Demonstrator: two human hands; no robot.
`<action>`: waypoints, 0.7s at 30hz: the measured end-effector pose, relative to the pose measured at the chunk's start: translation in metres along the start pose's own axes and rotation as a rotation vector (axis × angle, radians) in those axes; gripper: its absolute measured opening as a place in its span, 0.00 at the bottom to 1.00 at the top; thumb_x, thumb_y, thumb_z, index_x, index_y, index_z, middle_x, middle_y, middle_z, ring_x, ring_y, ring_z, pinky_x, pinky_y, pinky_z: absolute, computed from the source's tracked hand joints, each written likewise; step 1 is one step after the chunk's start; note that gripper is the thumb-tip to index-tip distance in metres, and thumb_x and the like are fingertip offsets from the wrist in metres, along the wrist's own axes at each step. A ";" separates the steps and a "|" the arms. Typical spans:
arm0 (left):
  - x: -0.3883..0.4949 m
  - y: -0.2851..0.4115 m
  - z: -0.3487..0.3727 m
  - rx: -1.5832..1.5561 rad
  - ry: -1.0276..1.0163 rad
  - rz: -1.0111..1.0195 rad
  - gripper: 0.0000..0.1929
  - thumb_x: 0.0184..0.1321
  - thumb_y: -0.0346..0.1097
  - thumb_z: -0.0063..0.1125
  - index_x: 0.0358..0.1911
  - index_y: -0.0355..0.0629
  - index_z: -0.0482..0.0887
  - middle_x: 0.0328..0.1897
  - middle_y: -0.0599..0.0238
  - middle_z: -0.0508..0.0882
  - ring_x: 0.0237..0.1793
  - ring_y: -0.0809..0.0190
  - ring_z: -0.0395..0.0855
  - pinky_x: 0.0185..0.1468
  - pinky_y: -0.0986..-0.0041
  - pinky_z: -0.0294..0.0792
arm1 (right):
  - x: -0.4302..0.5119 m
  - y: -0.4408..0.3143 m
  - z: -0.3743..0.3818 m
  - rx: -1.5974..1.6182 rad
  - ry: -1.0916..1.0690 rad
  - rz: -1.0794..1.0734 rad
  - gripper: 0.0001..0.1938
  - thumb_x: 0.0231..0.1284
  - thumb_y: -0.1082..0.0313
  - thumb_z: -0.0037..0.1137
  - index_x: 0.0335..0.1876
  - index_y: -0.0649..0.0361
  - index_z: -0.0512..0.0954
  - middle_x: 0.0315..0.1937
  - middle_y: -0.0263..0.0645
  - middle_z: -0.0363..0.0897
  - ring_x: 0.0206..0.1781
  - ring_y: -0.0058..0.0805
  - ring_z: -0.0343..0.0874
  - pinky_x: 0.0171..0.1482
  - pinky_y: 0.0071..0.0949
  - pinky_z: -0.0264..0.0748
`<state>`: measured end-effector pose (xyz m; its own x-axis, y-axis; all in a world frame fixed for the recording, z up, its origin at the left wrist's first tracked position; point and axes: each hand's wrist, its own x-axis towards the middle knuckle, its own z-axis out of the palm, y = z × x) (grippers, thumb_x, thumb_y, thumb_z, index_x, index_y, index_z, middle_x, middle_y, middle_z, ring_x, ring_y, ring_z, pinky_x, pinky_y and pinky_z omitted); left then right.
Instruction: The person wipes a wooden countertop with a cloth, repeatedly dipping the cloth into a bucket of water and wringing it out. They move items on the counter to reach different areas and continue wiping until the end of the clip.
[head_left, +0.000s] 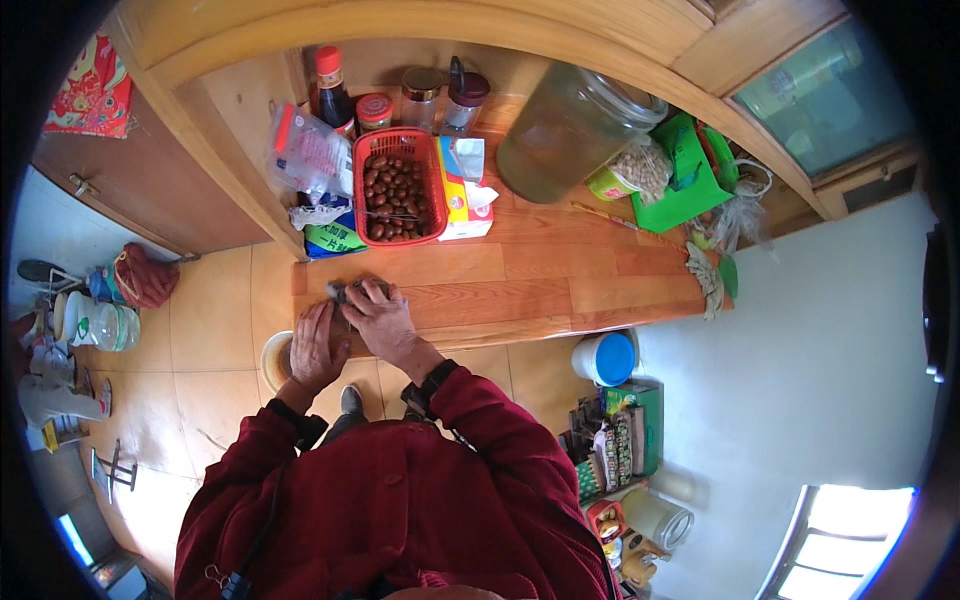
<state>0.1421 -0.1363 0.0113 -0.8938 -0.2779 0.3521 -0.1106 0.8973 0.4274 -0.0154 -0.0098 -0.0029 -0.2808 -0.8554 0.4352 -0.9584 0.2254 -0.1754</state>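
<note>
At the left front end of the wood-patterned counter (480, 292), my right hand (382, 321) presses a crumpled dark grey cloth (337, 289) onto the top, its fingers bent over it. My left hand (319, 346) lies at the counter's front left corner, just beside the cloth. Its thumb stands apart from the fingers, and I see nothing held in it. Behind my hands is a red plastic basket (437, 225) of brown dates or similar fruit (394, 196).
A tissue box (469, 221), a soy sauce bottle (331, 94) and a large glass jar (547, 142) stand farther back. A rag (705, 281) hangs over the right edge. Below are a pale bucket (271, 360) at left and a blue-lidded bucket (615, 358) at right.
</note>
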 end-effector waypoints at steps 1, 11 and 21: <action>0.000 0.000 0.001 -0.014 0.010 0.001 0.39 0.50 0.36 0.64 0.68 0.36 0.65 0.69 0.47 0.68 0.68 0.41 0.66 0.73 0.51 0.57 | -0.006 0.002 0.000 0.066 -0.022 -0.070 0.17 0.51 0.64 0.54 0.49 0.46 0.80 0.61 0.31 0.73 0.65 0.38 0.67 0.60 0.47 0.66; -0.002 -0.001 0.003 0.009 0.003 -0.008 0.38 0.50 0.37 0.63 0.68 0.35 0.66 0.68 0.47 0.69 0.68 0.41 0.66 0.72 0.51 0.57 | -0.140 0.190 -0.137 -0.519 -0.056 0.993 0.25 0.46 0.68 0.63 0.56 0.49 0.78 0.58 0.39 0.76 0.58 0.47 0.74 0.55 0.47 0.73; -0.002 -0.003 0.003 0.005 -0.026 -0.004 0.37 0.51 0.36 0.61 0.68 0.35 0.65 0.69 0.47 0.68 0.69 0.40 0.64 0.73 0.51 0.56 | -0.090 0.003 -0.050 -0.054 -0.056 0.247 0.17 0.51 0.66 0.56 0.49 0.46 0.79 0.62 0.34 0.71 0.67 0.42 0.67 0.58 0.49 0.69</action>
<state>0.1429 -0.1374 0.0067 -0.9044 -0.2720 0.3287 -0.1159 0.8980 0.4244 0.0045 0.0913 0.0015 -0.5050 -0.7954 0.3350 -0.8627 0.4540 -0.2227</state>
